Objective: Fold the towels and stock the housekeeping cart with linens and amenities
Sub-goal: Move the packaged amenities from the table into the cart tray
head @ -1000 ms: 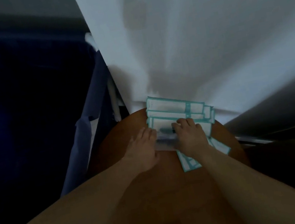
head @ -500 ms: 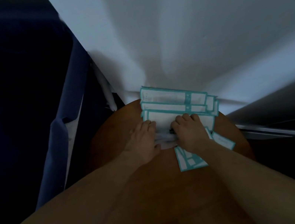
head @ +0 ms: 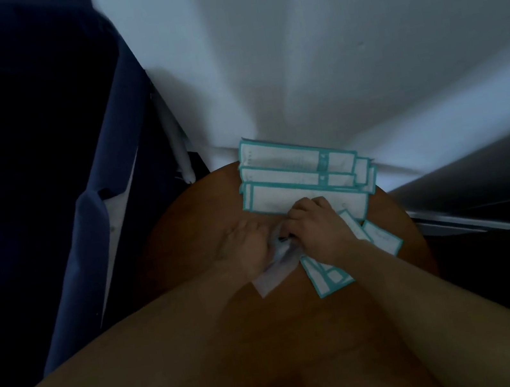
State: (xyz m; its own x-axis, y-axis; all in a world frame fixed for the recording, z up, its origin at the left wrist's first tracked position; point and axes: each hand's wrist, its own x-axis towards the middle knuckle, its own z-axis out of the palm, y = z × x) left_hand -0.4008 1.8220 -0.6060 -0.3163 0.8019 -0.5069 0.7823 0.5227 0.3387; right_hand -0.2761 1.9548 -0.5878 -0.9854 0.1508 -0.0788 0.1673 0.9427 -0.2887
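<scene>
Two bare forearms reach in from the near edge and meet over a round brown wooden tabletop [head: 183, 239]. Both hands work on one white packet [head: 273, 273], which lies on the wood between them with its near corner pointing back toward the person. The left hand [head: 246, 249], somewhat blurred, has its fingers curled onto the packet's left side, and the right hand [head: 317, 233] pinches its far end with bent fingers and knuckles up, so the two hands are close together and touching at the fingertips. Something small and dark [head: 285, 239] shows between the fingertips, too small to identify. Under the right wrist lie a few loose teal-bordered packets [head: 327, 281], overlapping and fanned out, one of them [head: 386, 239] sticking out to the right. Beyond the hands, at the far edge of the tabletop, a stack of long teal-bordered packets [head: 289, 167] lies in overlapping rows, its far side against a white wall [head: 290, 52]. To the left hangs dark navy fabric [head: 103, 144] with a strip of white showing behind its fold.
</scene>
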